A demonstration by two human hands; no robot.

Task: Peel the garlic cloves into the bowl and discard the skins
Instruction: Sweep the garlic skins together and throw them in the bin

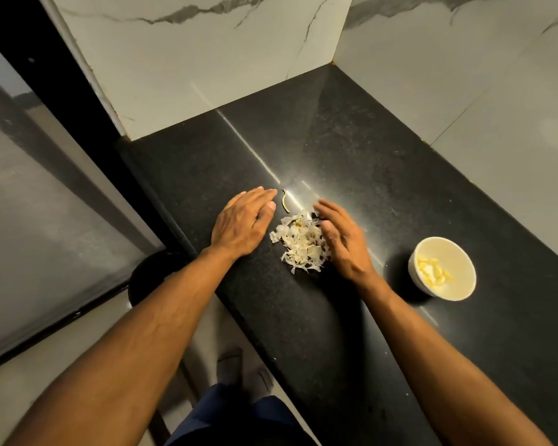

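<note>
The scene is dim and warm-toned. A bright streak of glare runs across the polished black counter (351, 175) from far left toward the near right. The white bowl (442, 268) casts a soft shadow leftward. Wide-angle distortion bends the edges; the near forearms look slightly blurred.

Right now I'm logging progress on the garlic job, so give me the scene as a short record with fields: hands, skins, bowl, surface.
left hand: left hand open, fingers straight, flat on the counter left of the skins
right hand: right hand open, fingers straight, edge against the right side of the skins
skins: garlic skins in one loose pile between both hands
stray piece: curved scrap apart, beyond the pile
bowl: white bowl right of the right hand, holds peeled cloves
surface: dark counter
</note>
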